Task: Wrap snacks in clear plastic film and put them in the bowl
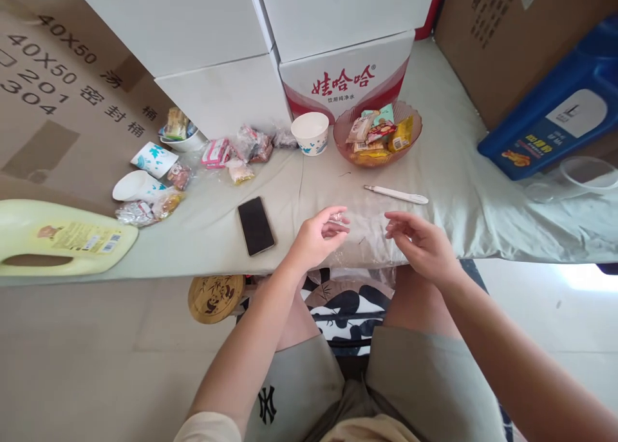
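A clear plastic bag (369,226) lies on the pale cloth between my hands, and part of it hangs over the front edge. On its left, my left hand (318,236) has curved fingers with the thumb apart. A shiny bit of clear film shows near those fingertips; whether they touch it I cannot tell. My right hand (425,244) hovers at the bag's right side, fingers loosely bent and apart, with nothing seen in them. Just beyond the bag lies a white pen-shaped craft knife (396,193). A black phone (255,226) rests left of my left hand.
A pink glass bowl (376,161) of wrapped snacks stands at the back beside a paper cup (309,139). Snack packets (216,152) and tipped paper cups (140,186) lie left. A yellow jug (67,236), a blue bottle (541,107) and boxes (347,75) border the surface.
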Available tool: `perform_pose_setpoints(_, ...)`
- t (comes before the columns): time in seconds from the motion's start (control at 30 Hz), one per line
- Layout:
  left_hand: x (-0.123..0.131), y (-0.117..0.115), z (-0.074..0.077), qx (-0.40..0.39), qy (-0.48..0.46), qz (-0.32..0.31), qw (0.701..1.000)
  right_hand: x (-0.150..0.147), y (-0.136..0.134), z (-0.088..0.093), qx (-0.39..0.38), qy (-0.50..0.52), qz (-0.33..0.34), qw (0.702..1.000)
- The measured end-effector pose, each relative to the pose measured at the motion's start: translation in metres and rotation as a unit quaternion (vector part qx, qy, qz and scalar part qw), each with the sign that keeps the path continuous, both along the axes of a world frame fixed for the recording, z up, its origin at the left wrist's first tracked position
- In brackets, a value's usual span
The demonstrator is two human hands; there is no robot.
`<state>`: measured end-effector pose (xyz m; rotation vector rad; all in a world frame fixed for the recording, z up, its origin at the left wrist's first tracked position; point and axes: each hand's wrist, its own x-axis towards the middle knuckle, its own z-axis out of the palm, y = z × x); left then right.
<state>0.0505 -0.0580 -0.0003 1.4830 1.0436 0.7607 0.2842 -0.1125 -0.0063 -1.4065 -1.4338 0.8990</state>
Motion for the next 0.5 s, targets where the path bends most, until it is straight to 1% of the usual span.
perform_pose_setpoints(0.1, 0.002, 0.001, 0.004, 0.083, 0.069, 0.028, 0.994, 0.002, 0.001, 0.004, 0.022, -0.075, -0.016, 0.997)
perform_pose_setpoints(0.23, 0.006, 0.006, 0.010, 0.203, 0.193, 0.039, 0.959, 0.003, 0.010, 0.002, -0.008, -0.228, -0.044, 0.973)
perform_pose_setpoints(0.3, 0.006, 0.009, 0.015, 0.237, 0.211, 0.040, 0.947, 0.004, 0.014, 0.004, 0.017, -0.264, -0.055, 0.963)
perform_pose_setpoints(0.37, 0.005, 0.011, 0.022, 0.252, 0.180, 0.039, 0.950, 0.006, 0.017, 0.012, 0.075, -0.247, -0.042, 0.965)
perform_pose_setpoints(0.4, 0.005, 0.012, 0.026, 0.246, 0.143, 0.032, 0.958, 0.007, 0.017, 0.018, 0.098, -0.222, -0.024, 0.970)
perform_pose_setpoints(0.43, 0.005, 0.013, 0.030, 0.227, 0.097, 0.020, 0.969, 0.007, 0.017, 0.025, 0.104, -0.189, 0.001, 0.976)
perform_pose_setpoints(0.5, 0.007, 0.015, 0.036, 0.150, -0.002, 0.007, 0.989, 0.007, 0.018, 0.037, 0.070, -0.108, 0.033, 0.991)
